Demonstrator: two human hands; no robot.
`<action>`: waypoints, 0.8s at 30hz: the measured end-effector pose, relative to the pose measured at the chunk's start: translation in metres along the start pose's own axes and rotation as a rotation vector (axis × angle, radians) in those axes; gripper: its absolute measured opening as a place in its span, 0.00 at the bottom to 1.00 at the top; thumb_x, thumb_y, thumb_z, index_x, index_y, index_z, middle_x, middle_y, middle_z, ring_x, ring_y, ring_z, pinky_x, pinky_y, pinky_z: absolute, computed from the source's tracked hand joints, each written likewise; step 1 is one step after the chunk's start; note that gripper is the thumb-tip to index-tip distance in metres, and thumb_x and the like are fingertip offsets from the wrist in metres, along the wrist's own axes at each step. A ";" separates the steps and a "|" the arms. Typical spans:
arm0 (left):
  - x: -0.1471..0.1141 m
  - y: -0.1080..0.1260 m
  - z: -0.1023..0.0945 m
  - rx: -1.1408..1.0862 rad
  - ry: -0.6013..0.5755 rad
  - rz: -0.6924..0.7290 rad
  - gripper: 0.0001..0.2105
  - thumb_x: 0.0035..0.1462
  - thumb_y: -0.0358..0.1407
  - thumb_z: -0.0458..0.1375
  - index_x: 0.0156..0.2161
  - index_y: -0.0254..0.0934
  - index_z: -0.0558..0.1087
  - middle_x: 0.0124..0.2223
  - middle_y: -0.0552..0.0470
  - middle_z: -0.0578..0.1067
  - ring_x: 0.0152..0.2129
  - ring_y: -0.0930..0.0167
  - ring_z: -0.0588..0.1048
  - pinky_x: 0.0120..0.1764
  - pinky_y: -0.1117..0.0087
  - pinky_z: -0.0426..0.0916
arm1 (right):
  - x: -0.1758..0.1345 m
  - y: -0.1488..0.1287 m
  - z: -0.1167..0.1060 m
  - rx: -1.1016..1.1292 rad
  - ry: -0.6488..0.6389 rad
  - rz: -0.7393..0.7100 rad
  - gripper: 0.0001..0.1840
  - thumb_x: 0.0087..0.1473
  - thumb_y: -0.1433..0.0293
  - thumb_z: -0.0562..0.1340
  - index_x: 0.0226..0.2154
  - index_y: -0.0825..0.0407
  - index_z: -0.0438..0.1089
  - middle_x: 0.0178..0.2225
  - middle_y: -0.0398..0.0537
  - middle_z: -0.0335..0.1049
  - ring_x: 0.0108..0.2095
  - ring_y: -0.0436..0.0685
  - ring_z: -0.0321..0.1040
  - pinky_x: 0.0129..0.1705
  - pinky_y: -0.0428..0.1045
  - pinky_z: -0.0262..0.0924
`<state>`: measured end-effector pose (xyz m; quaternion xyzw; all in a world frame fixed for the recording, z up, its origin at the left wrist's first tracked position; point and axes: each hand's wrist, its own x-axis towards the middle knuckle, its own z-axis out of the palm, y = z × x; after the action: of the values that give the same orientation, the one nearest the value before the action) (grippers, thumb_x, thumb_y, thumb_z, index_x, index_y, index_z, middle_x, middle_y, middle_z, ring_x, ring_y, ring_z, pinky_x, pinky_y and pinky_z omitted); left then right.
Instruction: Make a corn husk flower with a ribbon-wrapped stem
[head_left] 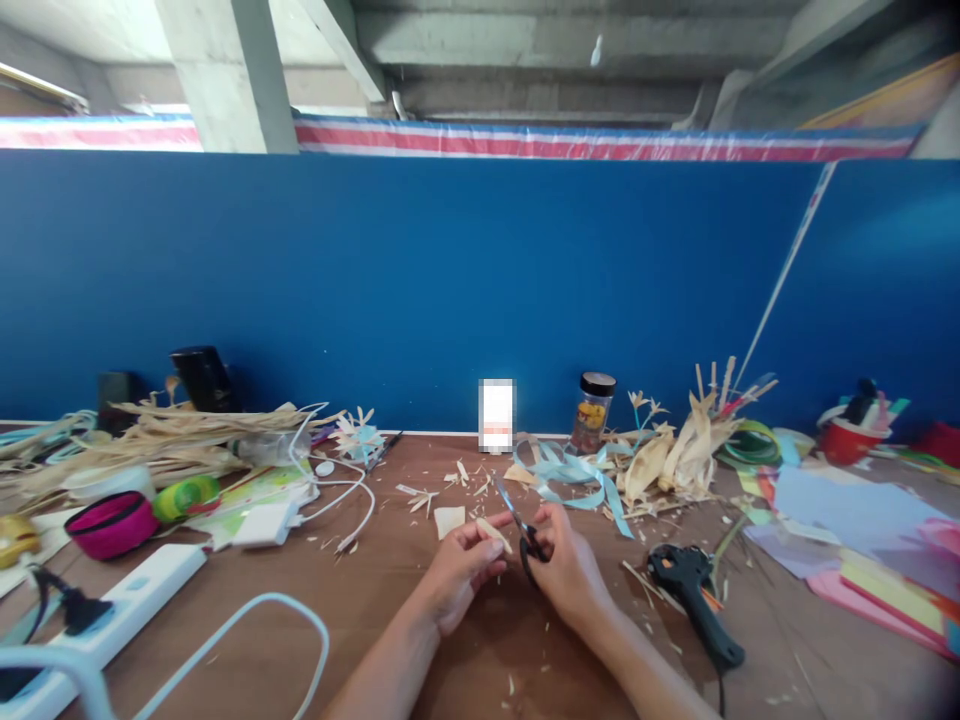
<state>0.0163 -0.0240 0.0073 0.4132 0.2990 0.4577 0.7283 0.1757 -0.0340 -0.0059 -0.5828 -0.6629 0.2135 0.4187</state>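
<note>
I watched the left hand (466,560) pinch 1 pale, narrow, husk-like strip (499,536) above the brown counter (375,595) | right hand (564,560) held black-handled metal scissors (531,543) | strip lay just left of them, slanting far-left to near-right

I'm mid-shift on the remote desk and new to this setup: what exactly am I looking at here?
There is no machine, just a person's two bare hands, seen by a camera worn on the head, looking forward and down. The left hand holds a pale, thin piece; the right hand holds scissors. On the brown table lie a glue gun, light-blue ribbon and coloured paper to the right, and a white power strip to the left.
</note>
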 end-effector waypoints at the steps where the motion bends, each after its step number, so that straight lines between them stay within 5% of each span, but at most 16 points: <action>1: -0.002 0.001 0.001 0.001 -0.028 0.003 0.05 0.41 0.31 0.62 0.24 0.31 0.71 0.50 0.46 0.66 0.28 0.76 0.70 0.29 0.77 0.65 | -0.001 -0.002 0.001 -0.008 -0.008 -0.017 0.10 0.43 0.66 0.58 0.31 0.50 0.59 0.18 0.36 0.63 0.19 0.49 0.59 0.21 0.42 0.48; 5: -0.003 0.001 0.004 0.010 -0.045 0.018 0.05 0.40 0.31 0.62 0.22 0.31 0.71 0.50 0.46 0.66 0.26 0.77 0.70 0.27 0.77 0.64 | -0.005 -0.006 0.001 -0.093 -0.018 -0.059 0.10 0.41 0.64 0.59 0.20 0.51 0.58 0.15 0.36 0.57 0.18 0.47 0.52 0.20 0.42 0.44; 12: 0.006 -0.008 -0.002 -0.033 0.024 0.015 0.08 0.41 0.33 0.62 0.29 0.32 0.73 0.30 0.49 0.73 0.23 0.75 0.70 0.28 0.74 0.64 | -0.004 -0.004 0.002 -0.088 -0.136 -0.077 0.09 0.39 0.64 0.62 0.21 0.52 0.63 0.17 0.37 0.61 0.19 0.47 0.54 0.22 0.42 0.47; 18: 0.008 -0.009 -0.003 -0.097 0.072 0.034 0.07 0.39 0.31 0.63 0.28 0.32 0.73 0.27 0.52 0.72 0.24 0.76 0.70 0.31 0.76 0.64 | -0.001 -0.006 0.000 0.175 -0.285 -0.080 0.04 0.45 0.71 0.56 0.28 0.53 0.64 0.23 0.41 0.66 0.24 0.49 0.61 0.25 0.42 0.54; 24: 0.008 -0.009 -0.001 -0.105 0.027 0.060 0.06 0.39 0.31 0.63 0.26 0.32 0.72 0.32 0.50 0.73 0.27 0.74 0.70 0.33 0.74 0.64 | 0.000 -0.012 -0.007 0.385 -0.405 -0.069 0.20 0.46 0.71 0.57 0.45 0.53 0.60 0.34 0.48 0.69 0.34 0.54 0.67 0.33 0.47 0.60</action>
<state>0.0224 -0.0184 -0.0021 0.3768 0.2719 0.4998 0.7309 0.1744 -0.0379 0.0076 -0.4152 -0.6998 0.4330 0.3878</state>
